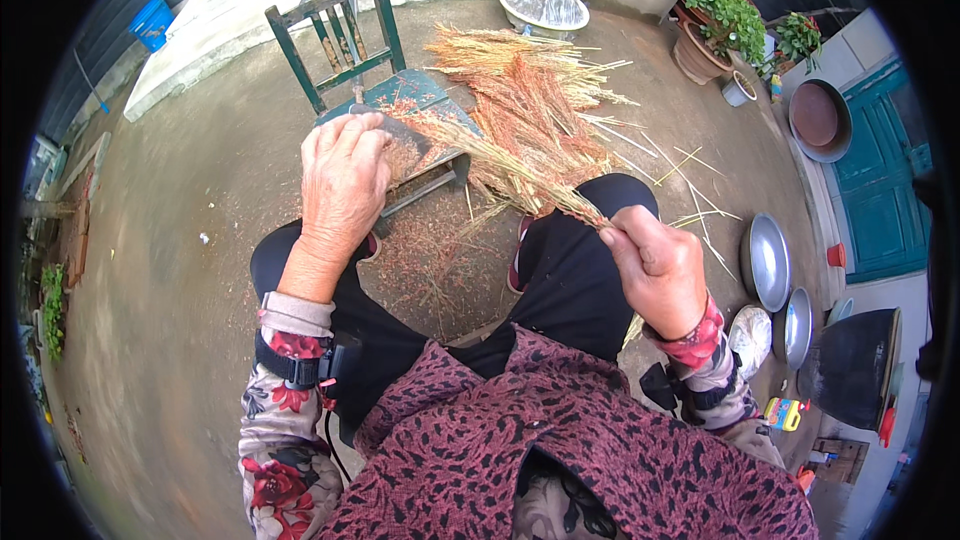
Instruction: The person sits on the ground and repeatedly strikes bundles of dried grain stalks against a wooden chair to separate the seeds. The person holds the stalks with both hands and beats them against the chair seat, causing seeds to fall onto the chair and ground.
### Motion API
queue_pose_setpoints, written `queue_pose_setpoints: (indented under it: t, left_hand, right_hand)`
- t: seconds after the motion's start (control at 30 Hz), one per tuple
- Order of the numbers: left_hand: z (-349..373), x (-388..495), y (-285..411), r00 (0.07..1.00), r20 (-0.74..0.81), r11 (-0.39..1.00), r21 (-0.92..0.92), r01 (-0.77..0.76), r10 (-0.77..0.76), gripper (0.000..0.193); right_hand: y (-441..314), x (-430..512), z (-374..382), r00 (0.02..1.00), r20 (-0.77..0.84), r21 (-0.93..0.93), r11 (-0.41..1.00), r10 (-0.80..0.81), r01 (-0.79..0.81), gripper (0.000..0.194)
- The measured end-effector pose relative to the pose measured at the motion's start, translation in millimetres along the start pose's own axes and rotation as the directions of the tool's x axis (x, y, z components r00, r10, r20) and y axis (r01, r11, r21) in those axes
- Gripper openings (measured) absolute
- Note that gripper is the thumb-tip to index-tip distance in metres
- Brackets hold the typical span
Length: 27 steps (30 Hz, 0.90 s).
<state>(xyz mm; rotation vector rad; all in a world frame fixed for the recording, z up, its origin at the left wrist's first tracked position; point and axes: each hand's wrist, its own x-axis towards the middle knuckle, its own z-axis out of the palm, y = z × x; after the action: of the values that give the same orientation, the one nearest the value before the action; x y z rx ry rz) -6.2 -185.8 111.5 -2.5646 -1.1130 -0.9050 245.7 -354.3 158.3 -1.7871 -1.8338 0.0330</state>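
My left hand [346, 165] grips a dark flat metal blade [405, 133] over the seat of a green wooden chair [420, 86]. A pale handle rises from near the blade toward the chair back; my fingers partly hide where they meet. My right hand [660, 262] is closed around the thin stalk ends of a bundle of dried, broomcorn-like stalks [517, 169]. The bundle slants up and left, its reddish seed heads lying on the seat by the blade. Loose reddish seeds [431, 259] cover the ground between my feet and dot the seat.
Beyond the chair lies a heap of reddish and straw-coloured stalks [529, 90], with loose stems [694, 180] scattered rightward. A plastic-covered basin [544, 4] stands behind it. Metal basins [769, 262], a large black vessel [847, 371] and potted plants [701, 52] line the right. Concrete steps [225, 45] rise at upper left.
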Motion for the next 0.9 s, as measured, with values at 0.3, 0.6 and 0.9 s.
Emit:
queue_pose_setpoints:
  t: [0.3,0.6,0.9]
  left_hand:
    - [6,-3,84,0.929,-0.167,0.856,-0.362,-0.369,0.33,0.021]
    - [14,-8,57,0.858,-0.025,0.837,-0.207,-0.507,0.513,0.016]
    - [-5,-5,22,0.976,-0.171,0.988,-0.052,-0.142,0.131,0.03]
  right_hand:
    - [-1,12,43,0.991,0.127,0.264,0.964,-0.045,0.01,0.017]
    - [1,5,45,0.981,0.149,0.157,0.983,-0.122,0.099,0.014]
    - [24,9,43,0.738,0.629,0.742,0.093,0.246,-0.663,0.012]
